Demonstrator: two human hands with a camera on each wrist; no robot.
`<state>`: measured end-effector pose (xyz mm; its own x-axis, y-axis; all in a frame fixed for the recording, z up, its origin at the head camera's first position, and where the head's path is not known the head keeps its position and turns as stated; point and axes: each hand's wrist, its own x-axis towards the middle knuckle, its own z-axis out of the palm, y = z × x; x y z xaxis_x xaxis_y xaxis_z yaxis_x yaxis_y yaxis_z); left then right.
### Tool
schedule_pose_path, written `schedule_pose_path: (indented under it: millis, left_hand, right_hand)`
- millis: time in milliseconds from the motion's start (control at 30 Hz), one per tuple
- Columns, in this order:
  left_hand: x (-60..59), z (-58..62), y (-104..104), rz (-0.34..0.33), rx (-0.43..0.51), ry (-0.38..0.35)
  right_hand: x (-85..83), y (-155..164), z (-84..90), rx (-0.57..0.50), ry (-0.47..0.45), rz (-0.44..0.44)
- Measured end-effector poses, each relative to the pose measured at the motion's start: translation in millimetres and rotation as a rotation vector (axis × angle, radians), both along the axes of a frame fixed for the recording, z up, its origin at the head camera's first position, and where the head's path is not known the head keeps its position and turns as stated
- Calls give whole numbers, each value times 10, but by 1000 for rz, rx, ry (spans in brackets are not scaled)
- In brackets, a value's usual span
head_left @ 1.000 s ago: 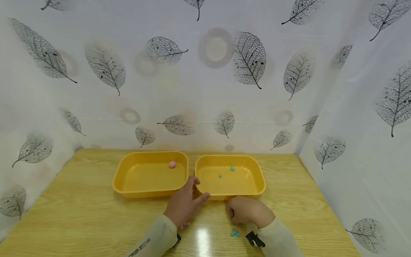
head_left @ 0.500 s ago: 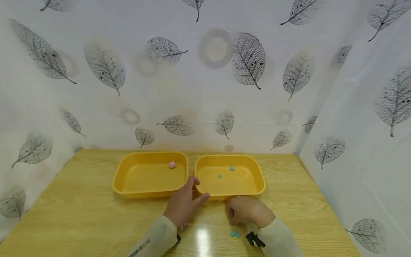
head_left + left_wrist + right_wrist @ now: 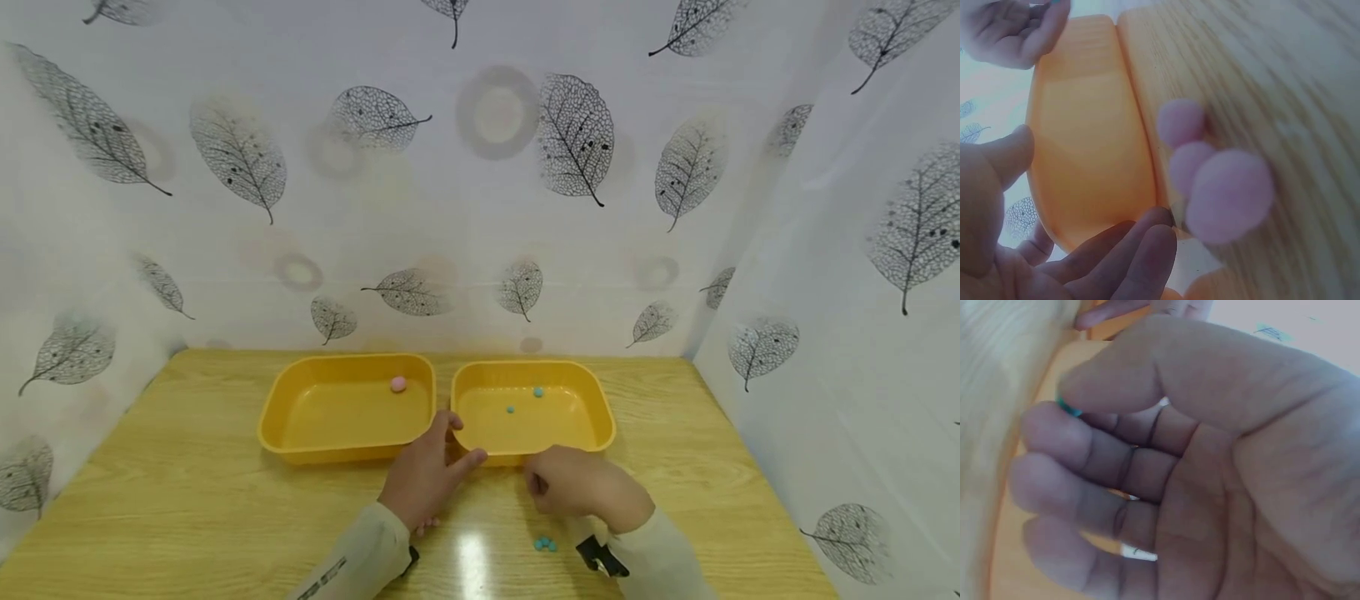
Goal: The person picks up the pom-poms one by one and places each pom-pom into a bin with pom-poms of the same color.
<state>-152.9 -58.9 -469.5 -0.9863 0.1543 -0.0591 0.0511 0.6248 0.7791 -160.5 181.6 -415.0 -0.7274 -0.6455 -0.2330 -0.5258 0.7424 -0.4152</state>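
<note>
Yellow plastic sets the scene in the head view: two trays sit side by side on the wooden table [image 3: 187, 500], the left tray [image 3: 347, 408] holding one pink ball [image 3: 398, 383], the right tray [image 3: 534, 408] two small teal beads [image 3: 523, 401]. The left hand [image 3: 427, 477] rests on the table at the gap between the trays, fingers loosely spread, thumb toward the right tray's near rim, gripping nothing visible. The right hand [image 3: 581, 487] hovers just before that tray, fingers curled, with a small cluster of teal beads [image 3: 545, 545] lying behind it near the wrist. The left wrist view shows relaxed, empty fingers [image 3: 1129, 250] beside three pink pompoms [image 3: 1216, 181] on the wood by the tray's edge. In the right wrist view the thumb and forefinger [image 3: 1110, 387] pinch a teal bead [image 3: 1067, 407], other fingers folded in. By my judgement the sorting is at the carry step: the pinched bead should call for a short forward reach over the right tray's rim and a clean release, while the pink pompoms await the left hand.
</note>
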Motion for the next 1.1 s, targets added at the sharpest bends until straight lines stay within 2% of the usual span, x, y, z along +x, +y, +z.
schedule_pose_path:
  millis: [167,333,467,567,667,767,1100]
  left_hand:
    - [-1,8,3,11,10,-20]
    - [-2,10,8,13,19,-25]
    - [-1,6,10,17,33,-38]
    - [-5,-8,8,12,29,-35]
    - [-13,-20,7,12,22,-24]
    - [-20,-20,6,16,12,-12]
    - [-11,-17,6,18,17,-10]
  right_hand:
    - [-12,48,94,-77,101,13]
    - [-33,63,130,-117,244,-30]
    - [-43,46,129,-150,380,-139]
    - [-43,43,142,-180,446,-233]
    - [-46,45,167,-197,481,-302]
    - [-61,53,176,-208,497,-333]
    - [-107,63,116,-229,570,-317]
